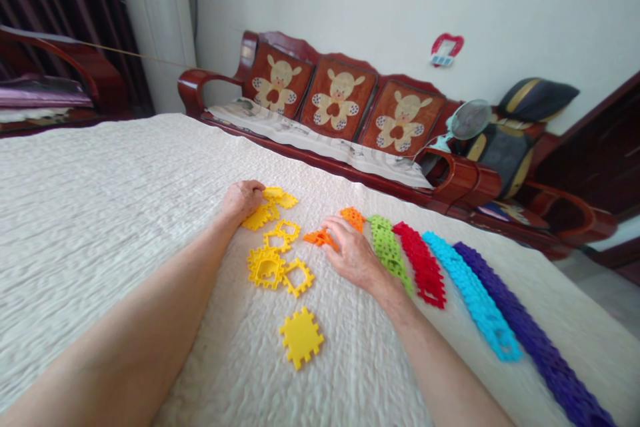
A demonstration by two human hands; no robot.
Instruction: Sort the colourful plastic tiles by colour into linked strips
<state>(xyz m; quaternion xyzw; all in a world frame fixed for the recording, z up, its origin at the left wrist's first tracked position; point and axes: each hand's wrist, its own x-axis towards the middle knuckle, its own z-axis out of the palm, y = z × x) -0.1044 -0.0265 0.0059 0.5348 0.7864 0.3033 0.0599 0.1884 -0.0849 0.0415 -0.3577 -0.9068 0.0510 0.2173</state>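
Observation:
My left hand is closed at the far end of the yellow group, its fingertips on the edge of a yellow interlocking tile. Right beside it lie more yellow tiles, some overlapping. Nearer me are open-framed yellow tiles and one solid yellow tile lying apart. My right hand has its thumb and fingers around an orange interlocking tile, partly hidden by the fingers. Just beyond that hand is an orange stack.
To the right, tiles lie in slanting rows: green, red, light blue and purple. They rest on a white quilted cover. Behind it stands a wooden sofa with bear cushions and a small fan.

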